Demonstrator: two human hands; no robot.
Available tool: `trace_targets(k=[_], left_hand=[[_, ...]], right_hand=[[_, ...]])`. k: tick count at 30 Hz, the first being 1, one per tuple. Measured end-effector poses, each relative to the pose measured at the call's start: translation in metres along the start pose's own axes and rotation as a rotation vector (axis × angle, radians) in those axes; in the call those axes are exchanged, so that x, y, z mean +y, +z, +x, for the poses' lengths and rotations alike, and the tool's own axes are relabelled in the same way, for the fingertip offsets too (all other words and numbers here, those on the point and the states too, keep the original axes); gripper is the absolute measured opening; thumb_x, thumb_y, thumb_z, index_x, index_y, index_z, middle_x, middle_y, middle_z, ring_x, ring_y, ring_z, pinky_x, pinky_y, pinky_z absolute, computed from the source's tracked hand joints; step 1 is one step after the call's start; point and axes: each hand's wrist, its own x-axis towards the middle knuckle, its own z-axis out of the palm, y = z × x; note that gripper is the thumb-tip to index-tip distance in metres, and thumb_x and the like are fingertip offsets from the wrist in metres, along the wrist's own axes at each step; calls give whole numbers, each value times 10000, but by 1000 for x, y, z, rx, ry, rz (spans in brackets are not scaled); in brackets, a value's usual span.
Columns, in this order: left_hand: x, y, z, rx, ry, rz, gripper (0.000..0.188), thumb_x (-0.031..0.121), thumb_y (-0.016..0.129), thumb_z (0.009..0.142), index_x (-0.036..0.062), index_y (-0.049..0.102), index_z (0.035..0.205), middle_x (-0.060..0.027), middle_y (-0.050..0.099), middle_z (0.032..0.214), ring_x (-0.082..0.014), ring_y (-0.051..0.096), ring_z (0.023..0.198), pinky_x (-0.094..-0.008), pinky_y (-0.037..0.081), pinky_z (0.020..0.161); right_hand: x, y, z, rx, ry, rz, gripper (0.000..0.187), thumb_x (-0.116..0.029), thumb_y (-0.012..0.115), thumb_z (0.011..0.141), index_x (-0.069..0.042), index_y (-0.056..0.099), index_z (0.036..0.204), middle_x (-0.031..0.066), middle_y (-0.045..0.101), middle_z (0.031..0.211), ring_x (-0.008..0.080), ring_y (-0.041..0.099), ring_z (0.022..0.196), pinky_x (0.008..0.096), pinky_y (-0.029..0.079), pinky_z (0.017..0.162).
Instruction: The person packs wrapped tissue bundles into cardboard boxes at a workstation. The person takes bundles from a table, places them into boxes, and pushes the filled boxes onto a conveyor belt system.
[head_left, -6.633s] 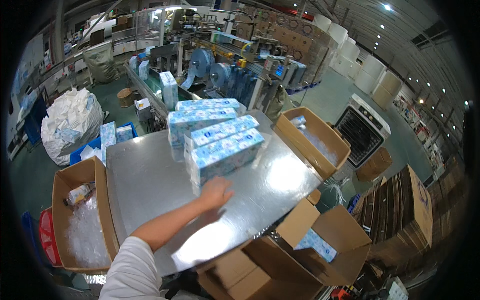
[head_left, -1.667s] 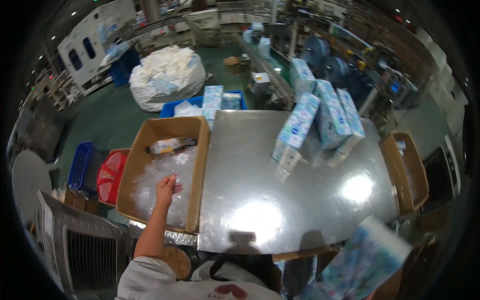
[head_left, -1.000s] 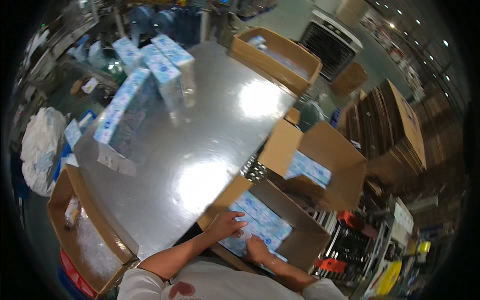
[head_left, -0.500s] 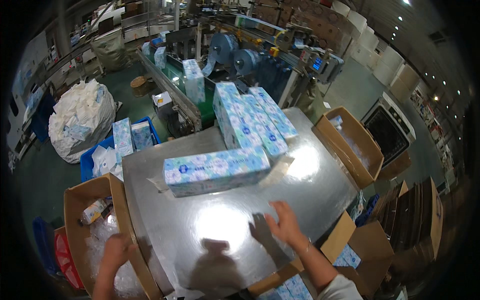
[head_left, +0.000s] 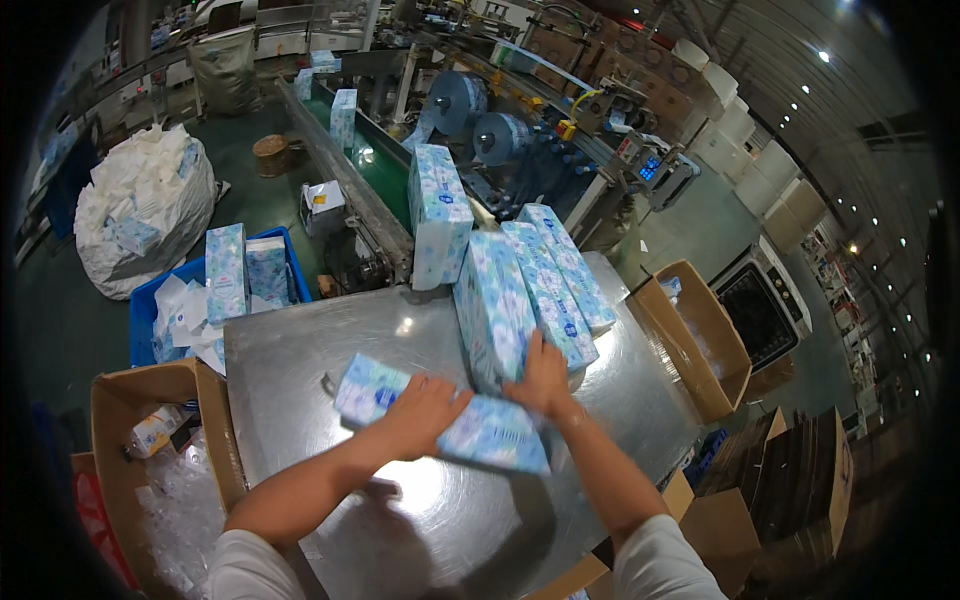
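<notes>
A long tissue pack [head_left: 490, 435] in blue and white floral wrap lies crosswise on the metal table, its right end nearer me. My left hand [head_left: 422, 412] is closed over the middle of it. Behind it a taller tissue pack [head_left: 490, 295] points away from me. My right hand [head_left: 545, 378] grips the near right corner of that one, thumb at the front end and fingers along the side. Two more packs, a middle pack [head_left: 548, 290] and a right pack [head_left: 568, 262], lie alongside it. Another pack [head_left: 438, 215] stands at the conveyor's end.
The metal table [head_left: 300, 400] is flanked by a carton [head_left: 235, 440] of clear plastic on the left and an open carton [head_left: 735, 375] on the right. A blue bin [head_left: 145, 320] holds packs and scraps. The green conveyor [head_left: 385, 180] carries more packs toward the table.
Both hands have come forward onto the packs. The crosswise pack has tilted, its right end swinging nearer me. A pack has travelled along the conveyor to the table. The view has shifted.
</notes>
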Motion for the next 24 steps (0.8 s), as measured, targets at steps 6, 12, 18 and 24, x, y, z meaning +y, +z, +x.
trace_targets(k=[6,12,18,24], left_hand=[[93,-11,-88,-75,42,-114,554,96,581,638,17,481,1177,-163,486,1013,-300,447,991,-419,324,877],[96,-55,-115,123,-267,-248,571,291,723,603,47,540,1085,-151,490,1061,-313,441,1010,-437,335,884],[-26,41,-147,455,-763,-1592,468,418,429,879,48,498,1157,-110,514,1124,-224,499,991,-360,411,854],[75,19,-98,432,-841,-1941,608,502,418,862,68,375,1286,-116,423,1256,-244,451,1089,-368,376,913]], right_hand=[[5,-70,-184,-348,-302,238,951,-276,739,594,87,208,1295,258,445,1055,393,434,988,430,344,897],[70,-64,-278,-5,454,856,819,-317,711,706,61,284,1294,226,398,1188,292,416,1076,357,395,859],[25,-63,-279,-638,731,1439,1004,-388,681,737,-61,-13,1384,193,316,1300,278,319,1196,307,422,856],[8,-45,-306,-143,501,1412,976,-384,669,746,29,39,1366,222,297,1327,276,276,1247,335,237,1017]])
